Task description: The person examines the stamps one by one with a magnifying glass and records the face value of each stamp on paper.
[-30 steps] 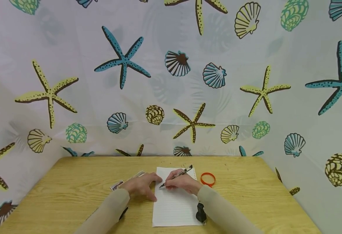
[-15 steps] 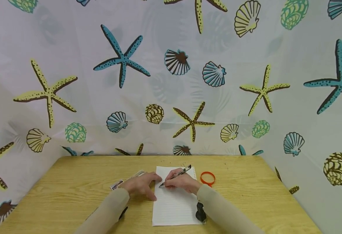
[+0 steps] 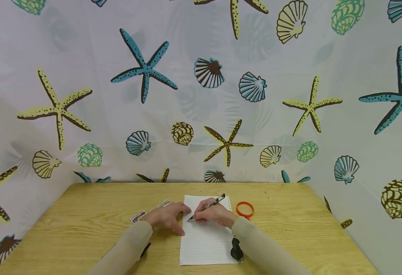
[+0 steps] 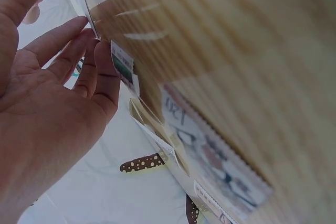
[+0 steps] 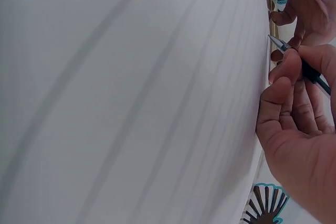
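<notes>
A sheet of lined white paper (image 3: 204,248) lies on the wooden table, with holes along its upper right edge. My right hand (image 3: 214,214) pinches a dark pen (image 3: 218,200), its tip at the upper left part of the sheet. In the right wrist view, thumb and fingers close round the pen (image 5: 311,72) just behind its silver point. My left hand (image 3: 166,218) rests beside the sheet, fingers spread, fingertips at its left edge. Beyond that hand lie small printed stamps (image 3: 138,217); the left wrist view shows one stamp (image 4: 210,156) with a perforated edge.
A red ring-shaped thing (image 3: 244,209) lies right of the sheet, its lower end partly behind my right arm. A black object (image 3: 236,250) shows beside my right sleeve, over the sheet's edge. Behind the table (image 3: 290,221) hangs a curtain (image 3: 187,107) printed with starfish and shells.
The pen's upper end has shifted very slightly left over the sheet. The left hand keeps its place, and the paper and other things lie as before.
</notes>
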A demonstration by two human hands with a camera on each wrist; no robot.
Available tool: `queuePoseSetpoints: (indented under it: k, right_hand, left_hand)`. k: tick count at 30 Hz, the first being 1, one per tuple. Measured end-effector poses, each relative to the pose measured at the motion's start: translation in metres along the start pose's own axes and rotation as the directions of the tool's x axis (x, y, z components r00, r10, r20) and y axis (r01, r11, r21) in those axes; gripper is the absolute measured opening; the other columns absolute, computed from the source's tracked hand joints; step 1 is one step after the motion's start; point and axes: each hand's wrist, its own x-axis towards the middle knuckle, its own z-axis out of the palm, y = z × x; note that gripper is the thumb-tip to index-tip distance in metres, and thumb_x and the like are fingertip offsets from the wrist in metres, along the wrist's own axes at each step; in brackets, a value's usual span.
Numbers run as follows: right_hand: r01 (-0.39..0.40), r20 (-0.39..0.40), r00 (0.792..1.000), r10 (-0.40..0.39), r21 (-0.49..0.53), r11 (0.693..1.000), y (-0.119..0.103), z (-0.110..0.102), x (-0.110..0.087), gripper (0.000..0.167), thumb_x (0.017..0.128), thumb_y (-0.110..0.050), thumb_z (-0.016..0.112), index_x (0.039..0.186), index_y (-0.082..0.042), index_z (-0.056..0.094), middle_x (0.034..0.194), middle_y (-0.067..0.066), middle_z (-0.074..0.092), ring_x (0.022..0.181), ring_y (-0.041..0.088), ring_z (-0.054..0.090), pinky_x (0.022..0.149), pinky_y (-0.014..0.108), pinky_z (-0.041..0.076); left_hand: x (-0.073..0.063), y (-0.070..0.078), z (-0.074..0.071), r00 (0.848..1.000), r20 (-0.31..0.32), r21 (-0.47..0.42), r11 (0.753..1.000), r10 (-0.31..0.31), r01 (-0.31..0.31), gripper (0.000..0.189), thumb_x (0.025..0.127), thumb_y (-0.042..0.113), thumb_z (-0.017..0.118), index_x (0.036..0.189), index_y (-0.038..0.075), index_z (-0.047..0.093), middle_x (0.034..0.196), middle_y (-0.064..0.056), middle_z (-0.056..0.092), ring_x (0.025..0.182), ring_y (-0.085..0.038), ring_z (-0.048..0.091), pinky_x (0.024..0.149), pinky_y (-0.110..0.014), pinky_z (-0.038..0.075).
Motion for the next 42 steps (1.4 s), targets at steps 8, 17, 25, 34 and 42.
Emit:
queuePoseSetpoints:
  k: [8,17,25,34,42]
  right_hand:
    - [0.004,0.022,1.0,-0.004,-0.022,1.0,-0.0014,0.0003,-0.0009,0.008,0.082,-0.005,0.075,0.079,-0.007,0.069,0.071,0.0,0.07,0.063,0.009,0.063,0.059,0.022,0.051]
    - [0.01,0.024,1.0,-0.009,-0.042,0.999,-0.0021,-0.0009,-0.0025,0.004,0.082,-0.004,0.071,0.085,-0.002,0.068,0.071,-0.001,0.069,0.064,0.009,0.061,0.061,0.022,0.051]
    - [-0.002,-0.025,1.0,0.001,-0.03,1.0,-0.0018,-0.0011,-0.0062,0.008,0.082,-0.007,0.073,0.085,-0.002,0.067,0.072,0.001,0.07,0.063,0.01,0.061,0.061,0.024,0.052]
    - [-0.001,-0.041,0.999,-0.001,-0.042,0.999,-0.0021,-0.0006,-0.0044,0.008,0.083,-0.007,0.074,0.085,-0.003,0.067,0.073,0.001,0.071,0.062,0.01,0.06,0.059,0.023,0.05]
    - [0.004,-0.044,0.999,-0.006,-0.054,0.999,-0.0047,-0.0007,-0.0054,0.007,0.082,-0.006,0.074,0.082,-0.003,0.067,0.069,0.0,0.068,0.061,0.01,0.058,0.057,0.022,0.047]
  left_hand:
    - [-0.0005,-0.0022,-0.0003,1.0,-0.002,0.004,1.0,0.002,-0.002,0.069,0.07,0.018,0.088,0.131,0.009,0.058,0.143,-0.01,0.05,0.139,-0.033,0.039,0.117,-0.054,0.026]
    - [-0.0013,-0.0015,0.0011,1.0,-0.015,-0.004,1.0,0.02,-0.02,0.071,0.068,0.015,0.089,0.131,0.006,0.058,0.14,-0.009,0.052,0.138,-0.033,0.04,0.116,-0.052,0.029]
    - [-0.0024,-0.0008,0.0016,1.0,-0.005,0.013,1.0,0.017,-0.017,0.071,0.069,0.017,0.089,0.131,0.006,0.058,0.142,-0.011,0.051,0.139,-0.034,0.039,0.117,-0.053,0.027]
    - [-0.0004,-0.0019,0.0013,1.0,-0.004,0.001,1.0,0.004,-0.004,0.07,0.07,0.018,0.089,0.132,0.008,0.058,0.142,-0.009,0.051,0.14,-0.033,0.039,0.117,-0.052,0.027]
    - [0.0003,-0.002,-0.0002,1.0,0.0,-0.003,1.0,-0.009,0.009,0.071,0.069,0.018,0.089,0.133,0.008,0.058,0.142,-0.009,0.05,0.14,-0.032,0.038,0.117,-0.052,0.027]
